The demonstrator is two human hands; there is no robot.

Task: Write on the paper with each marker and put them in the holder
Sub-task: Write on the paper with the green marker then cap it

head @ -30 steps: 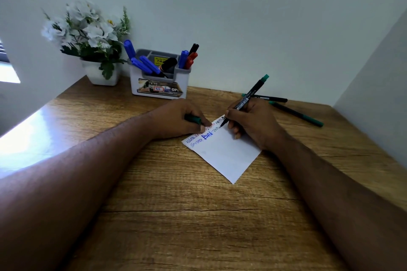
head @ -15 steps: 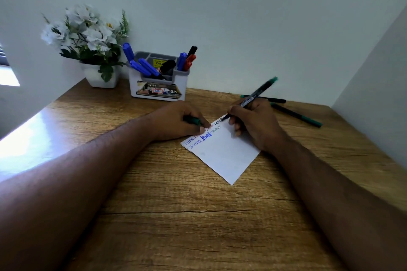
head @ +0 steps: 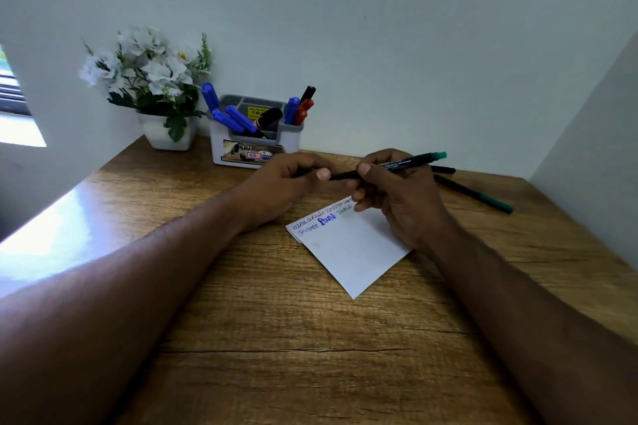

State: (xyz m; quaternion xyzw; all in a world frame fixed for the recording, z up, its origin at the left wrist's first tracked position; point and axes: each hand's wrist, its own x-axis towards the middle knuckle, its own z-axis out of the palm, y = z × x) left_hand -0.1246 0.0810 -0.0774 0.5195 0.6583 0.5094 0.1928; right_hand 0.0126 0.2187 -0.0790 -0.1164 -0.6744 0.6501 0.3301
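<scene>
Green-tipped marker [head: 393,166] spans both hands' grip above paper [head: 352,248].

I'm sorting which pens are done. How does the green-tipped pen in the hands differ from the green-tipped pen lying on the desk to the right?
The held pen is off the desk, gripped by the right hand, its front end at the left hand; the lying pen rests on the wood, untouched. The held pen's green end points up-right; the lying pen's points down-right. Both are slim and black with green ends.

marker [head: 397,165] tip: hidden in left hand [head: 290,182] | paper [head: 348,248] writing: illegible
</scene>
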